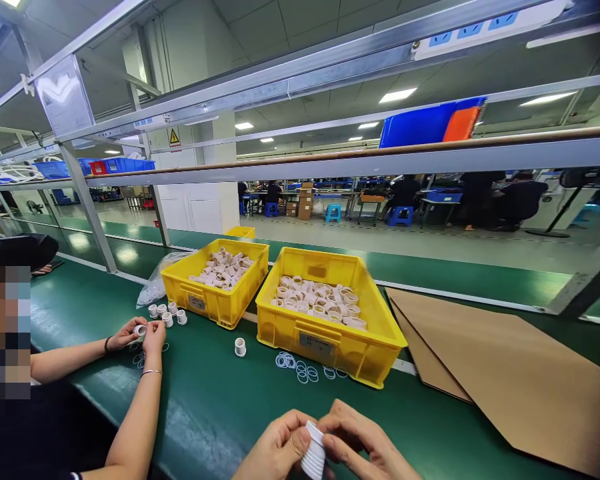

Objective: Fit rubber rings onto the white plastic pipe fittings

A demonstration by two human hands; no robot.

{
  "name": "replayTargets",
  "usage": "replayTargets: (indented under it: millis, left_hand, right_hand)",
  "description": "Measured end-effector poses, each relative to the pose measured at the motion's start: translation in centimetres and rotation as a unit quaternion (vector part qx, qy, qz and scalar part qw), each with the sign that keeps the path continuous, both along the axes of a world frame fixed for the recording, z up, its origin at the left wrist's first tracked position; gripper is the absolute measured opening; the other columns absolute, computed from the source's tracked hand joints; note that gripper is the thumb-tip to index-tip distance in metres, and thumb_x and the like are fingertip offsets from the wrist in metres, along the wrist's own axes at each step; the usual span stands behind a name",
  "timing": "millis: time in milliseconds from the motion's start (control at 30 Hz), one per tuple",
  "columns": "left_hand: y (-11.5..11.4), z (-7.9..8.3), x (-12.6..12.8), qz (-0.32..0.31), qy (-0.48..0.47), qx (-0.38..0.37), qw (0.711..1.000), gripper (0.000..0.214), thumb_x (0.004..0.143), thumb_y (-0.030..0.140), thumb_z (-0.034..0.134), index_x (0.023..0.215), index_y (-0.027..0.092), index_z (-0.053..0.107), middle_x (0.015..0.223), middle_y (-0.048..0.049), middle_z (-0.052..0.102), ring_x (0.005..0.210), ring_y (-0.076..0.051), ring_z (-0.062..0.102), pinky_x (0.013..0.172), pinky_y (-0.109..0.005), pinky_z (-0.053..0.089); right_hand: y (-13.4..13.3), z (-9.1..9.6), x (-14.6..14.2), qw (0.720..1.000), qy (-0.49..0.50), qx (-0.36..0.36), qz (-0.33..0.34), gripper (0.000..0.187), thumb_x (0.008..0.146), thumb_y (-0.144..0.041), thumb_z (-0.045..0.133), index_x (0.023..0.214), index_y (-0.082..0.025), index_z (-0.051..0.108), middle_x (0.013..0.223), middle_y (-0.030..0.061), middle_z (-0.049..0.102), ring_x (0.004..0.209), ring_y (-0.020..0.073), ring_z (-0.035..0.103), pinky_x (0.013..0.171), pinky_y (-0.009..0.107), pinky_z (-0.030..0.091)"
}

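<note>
At the bottom edge of the view my left hand (277, 448) and my right hand (363, 443) both pinch a white ribbed plastic fitting (314, 451) between their fingers. Just beyond them several thin white rubber rings (303, 369) lie loose on the green belt (220, 400). Behind the rings stands a yellow bin (330, 343) filled with white ring-shaped parts. A single white fitting (239, 347) stands upright on the belt to the left of that bin.
A second yellow bin (215, 303) of white fittings stands further left, with a clear plastic bag (155, 283) beside it. A co-worker's hands (143, 333) at left hold a fitting near several more (167, 313). Brown cardboard sheets (505, 373) lie at right.
</note>
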State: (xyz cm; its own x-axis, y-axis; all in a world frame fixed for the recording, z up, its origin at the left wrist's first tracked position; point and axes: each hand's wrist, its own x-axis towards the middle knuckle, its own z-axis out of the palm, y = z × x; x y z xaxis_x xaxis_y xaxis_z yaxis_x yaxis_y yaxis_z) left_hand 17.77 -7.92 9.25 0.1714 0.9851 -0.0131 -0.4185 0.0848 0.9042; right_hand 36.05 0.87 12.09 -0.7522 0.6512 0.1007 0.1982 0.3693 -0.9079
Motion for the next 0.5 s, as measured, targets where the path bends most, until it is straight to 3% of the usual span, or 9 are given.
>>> replayTargets:
  millis: [100,167,367,500]
  left_hand:
    - [-0.2,0.3,-0.1,0.068,0.136,0.042,0.987,0.05,0.087,0.058,0.067,0.116,0.018,0.067,0.103,-0.0073,0.059,0.093,-0.015,0.059,0.085,-0.028,0.048]
    - [-0.1,-0.1,-0.1,0.106,0.16,0.057,0.98,0.053,0.081,0.056,0.076,0.117,0.019,0.067,0.106,-0.007,0.057,0.094,-0.016,0.057,0.084,-0.027,0.047]
    - [0.7,-1.7,0.4,0.083,-0.087,-0.023,0.992,0.055,0.079,0.062,0.074,0.105,0.018,0.057,0.082,-0.0048,0.064,0.064,-0.014,0.062,0.057,-0.025,0.05]
    - [0.1,-0.5,0.1,0.022,-0.15,-0.066,0.986,0.056,0.08,0.065,0.072,0.099,0.018,0.051,0.079,-0.008,0.069,0.059,-0.013,0.062,0.05,-0.019,0.043]
  right_hand:
    - [-0.1,0.3,-0.4,0.999,-0.014,0.048,-0.018,0.044,0.097,-0.062,0.051,0.084,-0.026,0.072,0.083,0.0038,0.058,0.078,0.0196,0.057,0.068,0.029,0.042]
    - [0.0,0.3,-0.6,0.998,-0.017,0.059,-0.028,0.043,0.096,-0.062,0.051,0.086,-0.027,0.072,0.083,0.0035,0.057,0.078,0.0196,0.056,0.067,0.029,0.042]
    - [-0.2,0.2,-0.5,0.999,-0.011,0.029,-0.027,0.044,0.098,-0.063,0.047,0.092,-0.027,0.073,0.086,0.0044,0.06,0.081,0.0208,0.057,0.073,0.03,0.046]
    - [0.2,-1.7,0.0,0.999,-0.01,0.01,-0.051,0.044,0.096,-0.064,0.049,0.107,-0.027,0.069,0.086,0.0037,0.06,0.081,0.0208,0.057,0.076,0.03,0.047]
